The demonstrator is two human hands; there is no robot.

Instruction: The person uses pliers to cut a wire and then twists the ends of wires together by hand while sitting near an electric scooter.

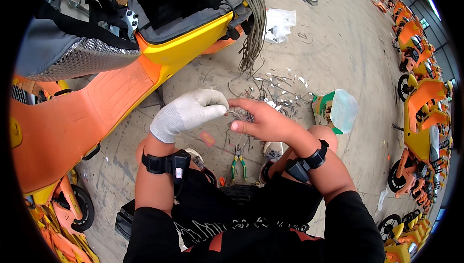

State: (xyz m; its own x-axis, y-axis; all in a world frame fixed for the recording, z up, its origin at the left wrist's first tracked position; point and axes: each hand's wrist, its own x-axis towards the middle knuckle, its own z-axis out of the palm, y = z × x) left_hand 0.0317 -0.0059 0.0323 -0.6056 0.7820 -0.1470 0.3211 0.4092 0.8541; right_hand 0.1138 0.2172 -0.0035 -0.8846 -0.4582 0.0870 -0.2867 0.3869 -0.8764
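Note:
My left hand (187, 112), in a white knit glove, is closed with thumb and fingertips pinched on the end of a thin wire (234, 113). Bare, my right hand (268, 121) is beside it with thumb and index finger apart; its index fingertip comes close to the gloved fingers, and whether it touches the wire I cannot tell. Below both hands, pliers (238, 162) with green and yellow handles lie on the floor between my feet. Beyond the hands spreads a heap of cut wire scraps and white bits (270, 91).
An orange and yellow scooter body (116, 89) stands close on the left, with a bundle of grey cables (253, 26) hanging from it. A green and clear plastic container (336, 111) sits to the right. Rows of scooters (420, 123) line the far right.

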